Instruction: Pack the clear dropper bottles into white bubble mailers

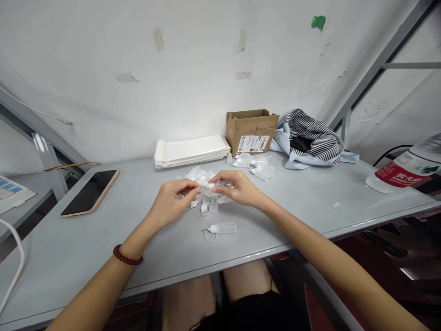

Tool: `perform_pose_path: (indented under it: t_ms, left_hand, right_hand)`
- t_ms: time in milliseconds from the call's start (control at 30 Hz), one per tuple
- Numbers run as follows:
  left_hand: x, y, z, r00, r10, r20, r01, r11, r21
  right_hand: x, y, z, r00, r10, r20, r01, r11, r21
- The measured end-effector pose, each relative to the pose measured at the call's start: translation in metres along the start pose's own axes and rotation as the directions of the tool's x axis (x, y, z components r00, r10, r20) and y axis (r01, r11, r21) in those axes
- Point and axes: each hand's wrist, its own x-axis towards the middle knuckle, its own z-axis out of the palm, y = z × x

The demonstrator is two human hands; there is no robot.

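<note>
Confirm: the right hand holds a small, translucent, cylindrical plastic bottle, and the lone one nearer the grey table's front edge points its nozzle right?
No: the lone bottle points its nozzle left in the head view. The right hand does hold a bottle.

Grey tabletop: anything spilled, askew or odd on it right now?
No spill shows. One small translucent plastic bottle with a white top lies alone, looking stray, in front of the jumbled pile of similar bottles. Striped black-and-white and light-blue fabric sits crumpled beside the open brown cardboard box, looking untidy.
</note>
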Motion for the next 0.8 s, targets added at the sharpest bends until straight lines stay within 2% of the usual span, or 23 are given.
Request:
perform_pose_path:
  t_ms: [233,567,800]
  left_hand:
    - [-0.0007,-0.0002,0.0012,1.0,0.0,0.009,0.0,1.0,0.008]
    - [-0.0004,0.0039,-0.0005,1.0,-0.026,0.003,0.026,0.999,-0.022]
    - [-0.0002,0.004,0.001,1.0,-0.013,-0.013,0.014,0.999,0.037]
  right_hand:
    - [-0.0007,0.0005,0.002,1.0,0.003,0.021,-0.002,1.0,-0.022]
    - [0.0009,0.0003,-0.0002,0.999,0.016,0.035,-0.017,0.999,0.031]
    - [0.0006,0.0007,0.0005,0.999,0.004,0.049,-0.004,1.0,-0.001]
